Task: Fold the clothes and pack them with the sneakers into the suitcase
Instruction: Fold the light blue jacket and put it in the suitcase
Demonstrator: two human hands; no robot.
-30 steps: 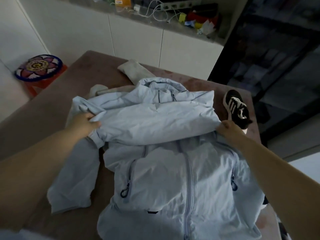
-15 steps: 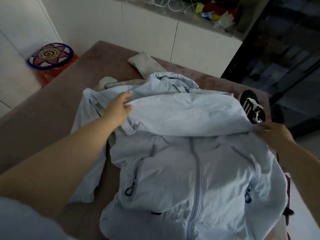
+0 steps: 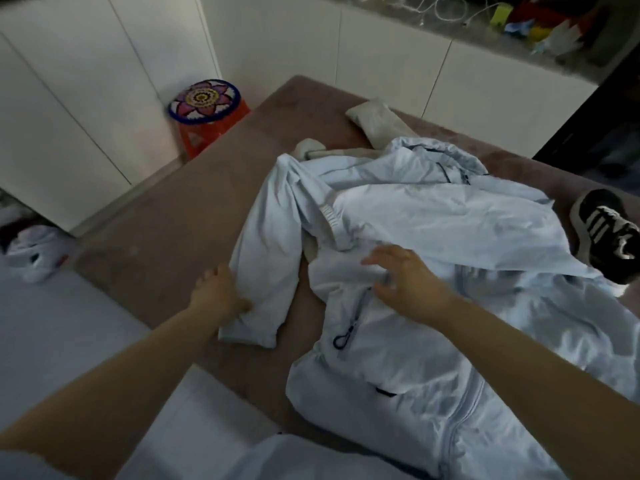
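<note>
Room surroundings
An orange flower-topped stool (image 3: 207, 112) stands beside white cabinets (image 3: 391, 60); cables (image 3: 440, 8) litter the ledge (image 3: 485, 34); a white bag (image 3: 34, 254) lies on the floor.

The jacket (image 3: 433, 220) is coloured pale blue, with dark zip pulls. The sneaker (image 3: 602, 233) is patterned black with white stripes. The table (image 3: 180, 209) is tinted dusty pink-brown. The orange stool (image 3: 197, 136) is topped by a pink flower pattern edged in blue. The cloth (image 3: 375, 121) is coloured cream.
</note>
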